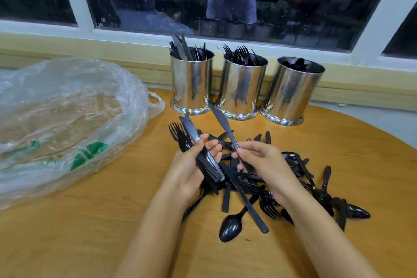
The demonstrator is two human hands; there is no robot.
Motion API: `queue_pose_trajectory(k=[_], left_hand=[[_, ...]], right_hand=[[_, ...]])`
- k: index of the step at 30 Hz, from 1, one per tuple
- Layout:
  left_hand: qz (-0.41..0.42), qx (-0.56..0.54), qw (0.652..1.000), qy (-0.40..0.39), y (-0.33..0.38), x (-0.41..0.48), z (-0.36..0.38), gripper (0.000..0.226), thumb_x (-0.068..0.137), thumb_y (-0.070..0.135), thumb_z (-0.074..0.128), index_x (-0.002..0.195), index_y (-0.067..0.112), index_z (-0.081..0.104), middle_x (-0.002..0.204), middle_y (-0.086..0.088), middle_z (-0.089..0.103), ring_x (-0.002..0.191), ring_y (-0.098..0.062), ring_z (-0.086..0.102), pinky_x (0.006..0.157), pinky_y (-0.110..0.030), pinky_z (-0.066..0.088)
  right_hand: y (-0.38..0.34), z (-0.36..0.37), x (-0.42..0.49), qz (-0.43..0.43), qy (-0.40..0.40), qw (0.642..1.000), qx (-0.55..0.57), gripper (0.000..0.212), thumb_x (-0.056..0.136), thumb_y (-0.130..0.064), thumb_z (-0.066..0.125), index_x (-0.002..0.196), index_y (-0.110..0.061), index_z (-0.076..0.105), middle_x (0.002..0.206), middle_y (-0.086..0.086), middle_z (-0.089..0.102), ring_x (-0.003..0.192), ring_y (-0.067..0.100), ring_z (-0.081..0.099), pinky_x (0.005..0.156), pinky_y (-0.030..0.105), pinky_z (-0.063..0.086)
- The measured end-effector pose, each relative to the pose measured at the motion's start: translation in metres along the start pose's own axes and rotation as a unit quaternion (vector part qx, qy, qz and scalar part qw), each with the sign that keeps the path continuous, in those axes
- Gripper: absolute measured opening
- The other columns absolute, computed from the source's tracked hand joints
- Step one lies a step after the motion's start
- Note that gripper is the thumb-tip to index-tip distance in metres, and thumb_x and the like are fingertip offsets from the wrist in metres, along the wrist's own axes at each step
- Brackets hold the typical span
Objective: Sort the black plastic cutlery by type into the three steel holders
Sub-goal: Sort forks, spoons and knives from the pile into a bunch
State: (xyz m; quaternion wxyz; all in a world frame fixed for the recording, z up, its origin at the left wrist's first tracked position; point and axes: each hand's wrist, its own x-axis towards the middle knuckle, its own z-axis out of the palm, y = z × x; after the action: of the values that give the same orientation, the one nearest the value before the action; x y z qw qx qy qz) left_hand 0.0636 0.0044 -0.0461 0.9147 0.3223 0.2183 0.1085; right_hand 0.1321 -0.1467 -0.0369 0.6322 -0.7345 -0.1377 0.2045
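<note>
Three steel holders stand in a row at the back of the table: the left holder (pixel 191 81) has knives in it, the middle holder (pixel 242 88) has forks, and the right holder (pixel 293 92) has spoons. A pile of black plastic cutlery (pixel 255 189) lies in front of them. My left hand (pixel 191 165) grips a bundle of knives (pixel 203 153) with their blades pointing away from me. My right hand (pixel 264 162) pinches a single knife (pixel 223 125) by its handle, blade up and tilted to the left, just beside the bundle.
A crumpled clear plastic bag (pixel 63 119) with green print covers the left part of the round wooden table (pixel 90 232). A window sill and dark window run behind the holders. The table's edge curves away at the right.
</note>
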Motion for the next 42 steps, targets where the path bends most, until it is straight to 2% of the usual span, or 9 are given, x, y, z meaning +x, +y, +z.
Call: queue_pose_trajectory(k=[5, 9, 13, 17, 22, 27, 31, 37, 42], left_hand=[[0.015, 0.022, 0.999, -0.019, -0.005, -0.001, 0.003, 0.022, 0.102, 0.012, 0.047, 0.118, 0.003, 0.059, 0.094, -0.014, 0.075, 0.087, -0.023, 0.074, 0.075, -0.035, 0.061], [0.035, 0.086, 0.995, -0.023, -0.005, -0.002, 0.004, 0.025, 0.101, 0.018, 0.048, 0.115, 0.004, 0.062, 0.104, -0.013, 0.072, 0.094, -0.022, 0.071, 0.074, -0.034, 0.061], [0.032, 0.073, 0.997, -0.009, -0.005, 0.0, 0.003, 0.02, 0.101, 0.014, 0.048, 0.113, 0.004, 0.061, 0.101, -0.013, 0.073, 0.097, -0.024, 0.071, 0.081, -0.038, 0.058], [0.038, 0.022, 0.999, 0.011, 0.004, 0.001, -0.002, 0.016, 0.103, 0.012, 0.045, 0.108, 0.004, 0.058, 0.086, -0.012, 0.074, 0.078, -0.024, 0.074, 0.067, -0.037, 0.061], [0.059, -0.016, 0.997, 0.051, 0.02, 0.005, -0.015, 0.017, 0.103, 0.015, 0.044, 0.098, 0.008, 0.059, 0.069, -0.001, 0.056, 0.052, -0.011, 0.054, 0.053, -0.027, 0.051], [0.059, -0.041, 0.996, 0.052, 0.023, 0.007, -0.019, 0.016, 0.103, 0.015, 0.045, 0.099, 0.008, 0.059, 0.067, 0.0, 0.057, 0.052, -0.01, 0.054, 0.055, -0.027, 0.05], [0.059, -0.036, 0.996, 0.055, 0.023, 0.007, -0.017, 0.016, 0.103, 0.016, 0.046, 0.1, 0.009, 0.06, 0.069, -0.001, 0.059, 0.055, -0.011, 0.056, 0.054, -0.027, 0.053], [0.052, -0.036, 0.996, 0.058, 0.022, 0.005, -0.017, 0.016, 0.103, 0.016, 0.046, 0.101, 0.009, 0.061, 0.069, -0.001, 0.06, 0.055, -0.01, 0.056, 0.056, -0.027, 0.053], [0.044, -0.039, 0.996, 0.068, 0.022, 0.006, -0.016, 0.016, 0.102, 0.015, 0.048, 0.098, 0.009, 0.063, 0.067, -0.001, 0.062, 0.056, -0.011, 0.057, 0.063, -0.029, 0.053]], right_hand=[[0.007, 0.013, -0.003, -0.025, 0.002, 0.999, 0.022, 0.021, 0.09, -0.009, 0.065, 0.108, -0.017, 0.07, 0.089, 0.007, 0.073, 0.079, 0.014, 0.069, 0.076, 0.027, 0.058], [0.008, 0.022, -0.003, -0.067, 0.041, 0.996, -0.036, 0.012, 0.08, -0.011, 0.076, 0.09, -0.012, 0.072, 0.079, 0.003, 0.073, 0.074, 0.009, 0.068, 0.067, 0.012, 0.052], [0.013, 0.029, -0.004, -0.129, 0.041, 0.984, -0.113, 0.007, 0.077, -0.015, 0.079, 0.082, -0.013, 0.075, 0.076, -0.003, 0.071, 0.071, 0.007, 0.064, 0.072, 0.019, 0.054], [0.009, 0.019, -0.002, -0.16, 0.053, 0.975, -0.143, 0.003, 0.081, -0.023, 0.075, 0.082, -0.026, 0.074, 0.078, -0.01, 0.071, 0.075, 0.005, 0.063, 0.072, 0.022, 0.055], [-0.003, -0.004, 0.028, -0.155, 0.064, 0.958, -0.233, 0.011, 0.087, -0.017, 0.069, 0.084, -0.028, 0.067, 0.082, -0.011, 0.066, 0.077, 0.002, 0.058, 0.07, 0.011, 0.048], [0.001, 0.008, 0.071, -0.16, 0.029, 0.919, -0.359, 0.013, 0.09, -0.015, 0.067, 0.102, -0.014, 0.07, 0.086, -0.007, 0.063, 0.073, -0.001, 0.051, 0.071, 0.012, 0.043], [0.0, 0.037, 0.091, -0.178, -0.009, 0.888, -0.425, 0.02, 0.092, -0.017, 0.064, 0.112, -0.014, 0.067, 0.099, 0.0, 0.065, 0.088, 0.013, 0.058, 0.084, 0.031, 0.052], [0.002, 0.059, 0.108, -0.167, -0.009, 0.806, -0.568, 0.024, 0.094, -0.007, 0.058, 0.116, -0.013, 0.061, 0.105, 0.009, 0.065, 0.094, 0.028, 0.061, 0.077, 0.037, 0.053], [-0.014, 0.047, 0.112, -0.163, 0.021, 0.804, -0.571, 0.031, 0.092, -0.001, 0.055, 0.116, -0.019, 0.062, 0.101, 0.006, 0.064, 0.093, 0.027, 0.063, 0.074, 0.036, 0.053]])
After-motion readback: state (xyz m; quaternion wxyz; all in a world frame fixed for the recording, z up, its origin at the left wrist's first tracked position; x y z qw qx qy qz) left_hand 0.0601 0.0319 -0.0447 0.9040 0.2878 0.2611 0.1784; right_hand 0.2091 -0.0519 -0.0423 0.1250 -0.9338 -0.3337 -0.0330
